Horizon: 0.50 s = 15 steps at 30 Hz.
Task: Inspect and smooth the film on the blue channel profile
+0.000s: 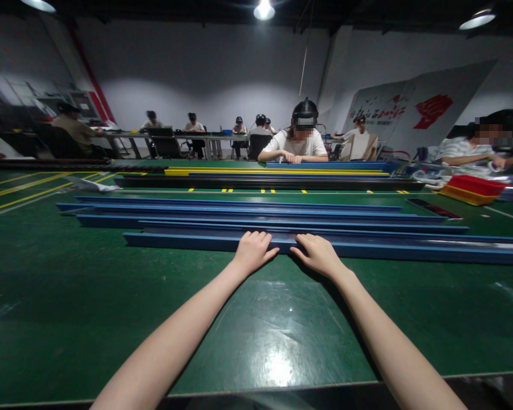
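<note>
Several long blue channel strips lie side by side across the green table point(111, 296). My left hand point(255, 250) grips the nearest blue strip point(188, 241) near the middle, with the fingers over its top and the thumb along its near side. A short way to the right, my right hand point(315, 253) holds the same strip in the same manner, its thumb pointing toward the left thumb. A bare stretch of the strip shows between the two hands. Other blue strips point(111, 220) rest just beyond it.
Farther back lie a black strip point(239, 183) and yellow strips point(282, 171). A dark phone point(434, 208) and a red and yellow bin point(472, 189) are at the right. White paper point(92, 184) lies at the left. A person point(299, 142) leans over the far edge.
</note>
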Each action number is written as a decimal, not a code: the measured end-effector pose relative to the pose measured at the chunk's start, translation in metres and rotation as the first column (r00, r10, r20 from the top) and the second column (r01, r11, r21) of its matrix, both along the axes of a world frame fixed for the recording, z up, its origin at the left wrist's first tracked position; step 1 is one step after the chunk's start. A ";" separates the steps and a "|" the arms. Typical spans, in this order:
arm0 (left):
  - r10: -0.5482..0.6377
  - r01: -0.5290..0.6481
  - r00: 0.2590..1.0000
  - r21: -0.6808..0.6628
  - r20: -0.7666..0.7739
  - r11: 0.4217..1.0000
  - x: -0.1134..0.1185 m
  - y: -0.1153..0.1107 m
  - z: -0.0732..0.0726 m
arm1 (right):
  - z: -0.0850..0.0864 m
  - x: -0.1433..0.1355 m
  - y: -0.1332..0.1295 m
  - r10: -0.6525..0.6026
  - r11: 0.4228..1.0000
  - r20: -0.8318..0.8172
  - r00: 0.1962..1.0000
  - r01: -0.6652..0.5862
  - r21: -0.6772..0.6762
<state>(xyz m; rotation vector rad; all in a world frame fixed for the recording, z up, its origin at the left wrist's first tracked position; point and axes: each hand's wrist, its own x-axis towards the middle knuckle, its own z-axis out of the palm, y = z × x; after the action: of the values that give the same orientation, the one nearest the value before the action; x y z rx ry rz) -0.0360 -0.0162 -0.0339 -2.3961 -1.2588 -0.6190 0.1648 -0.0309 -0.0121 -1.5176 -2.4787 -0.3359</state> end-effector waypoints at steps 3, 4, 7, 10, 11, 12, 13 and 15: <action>-0.004 0.004 1.000 -0.001 0.008 1.000 0.000 0.000 0.000 | 0.000 0.000 0.000 -0.005 1.000 -0.002 1.000 0.005 -0.007; -0.002 0.002 1.000 -0.001 0.008 1.000 0.000 0.000 0.000 | 0.000 0.000 0.000 -0.007 1.000 -0.001 1.000 0.007 -0.009; 0.005 -0.005 1.000 0.002 -0.002 1.000 0.000 0.000 0.000 | 0.000 0.000 0.000 -0.006 1.000 0.001 1.000 0.006 -0.005; 0.008 -0.008 1.000 0.007 -0.009 1.000 0.000 0.000 0.000 | -0.001 0.001 0.000 0.005 1.000 0.004 1.000 -0.005 0.006; 0.007 -0.007 1.000 0.007 -0.008 1.000 0.000 0.000 0.000 | -0.001 0.001 0.001 0.008 1.000 0.006 1.000 -0.008 0.006; 0.007 -0.007 1.000 0.006 -0.006 1.000 0.000 0.000 0.000 | -0.001 0.001 0.001 0.010 1.000 0.007 1.000 -0.010 0.005; 0.006 -0.006 1.000 0.004 -0.003 1.000 0.000 0.000 -0.001 | -0.001 0.001 0.001 0.010 1.000 0.007 1.000 -0.010 0.003; 0.007 -0.007 1.000 0.006 -0.001 1.000 0.000 0.000 -0.001 | 0.000 0.000 0.001 0.006 1.000 0.006 1.000 -0.006 -0.003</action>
<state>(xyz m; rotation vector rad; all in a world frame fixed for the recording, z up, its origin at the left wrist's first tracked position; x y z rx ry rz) -0.0359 -0.0161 -0.0346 -2.3866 -1.2624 -0.6186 0.1653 -0.0302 -0.0123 -1.5125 -2.4888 -0.3361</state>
